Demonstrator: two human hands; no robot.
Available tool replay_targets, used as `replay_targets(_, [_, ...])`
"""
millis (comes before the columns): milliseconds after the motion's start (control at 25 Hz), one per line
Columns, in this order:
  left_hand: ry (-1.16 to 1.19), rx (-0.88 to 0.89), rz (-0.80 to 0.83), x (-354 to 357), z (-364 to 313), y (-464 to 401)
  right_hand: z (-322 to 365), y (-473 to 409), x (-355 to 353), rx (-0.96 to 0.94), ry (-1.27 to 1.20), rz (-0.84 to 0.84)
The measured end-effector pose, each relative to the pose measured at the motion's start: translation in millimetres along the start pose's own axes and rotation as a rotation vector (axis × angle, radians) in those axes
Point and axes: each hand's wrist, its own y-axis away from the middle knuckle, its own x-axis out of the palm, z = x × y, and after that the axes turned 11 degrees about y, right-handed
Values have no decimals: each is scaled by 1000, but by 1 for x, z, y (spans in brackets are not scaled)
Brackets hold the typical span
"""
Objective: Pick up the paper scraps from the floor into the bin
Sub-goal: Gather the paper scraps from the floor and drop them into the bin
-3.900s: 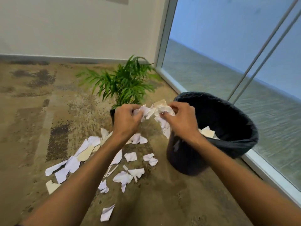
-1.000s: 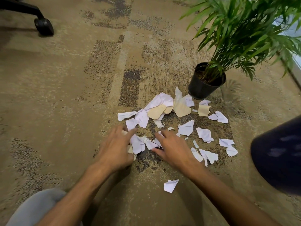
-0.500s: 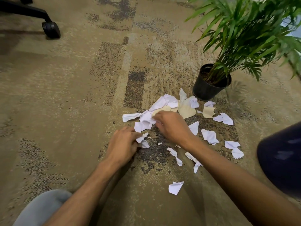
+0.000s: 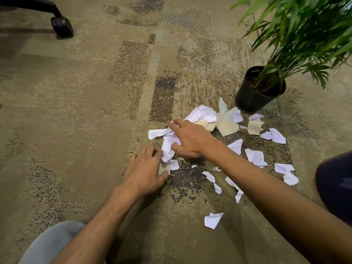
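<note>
HANDS: we are gripping paper scraps (image 4: pixel 169 143) in right hand (image 4: pixel 192 140), left hand (image 4: pixel 146 168) pinching more | RISK: loose scraps are slipping out before reaching bin (image 4: pixel 335 185).

text: none legible | paper scraps (image 4: pixel 255 157): marks too small to read

Torn paper scraps (image 4: pixel 255 156), mostly white with a few tan pieces, lay crumpled and scattered across the patterned carpet floor (image 4: pixel 95 111), some bunched into a clump (image 4: pixel 169 143). The dark bin (image 4: pixel 335 185) showed only partly at the right edge, just beside the outermost scraps.
</note>
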Motion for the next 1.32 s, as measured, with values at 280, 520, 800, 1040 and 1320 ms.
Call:
replay_targets(280, [113,15,-78,5,-4,-3,19,-14,12,-125,85,-66])
replay_targets(520, [484,-171,-149,4,-1,-4,18,5,13,5,-179,-166])
replay_targets(800, [947,-273,-246,1,-9,-21,-40,36,-27,280,-496,-318])
replay_targets(1040, [874,-223,-248,5,-17,-26,-52,-7,-10,132,111,-331])
replay_targets(1320, [543,-202,-172,10,-21,-23,-54,4,9,60,147,-150])
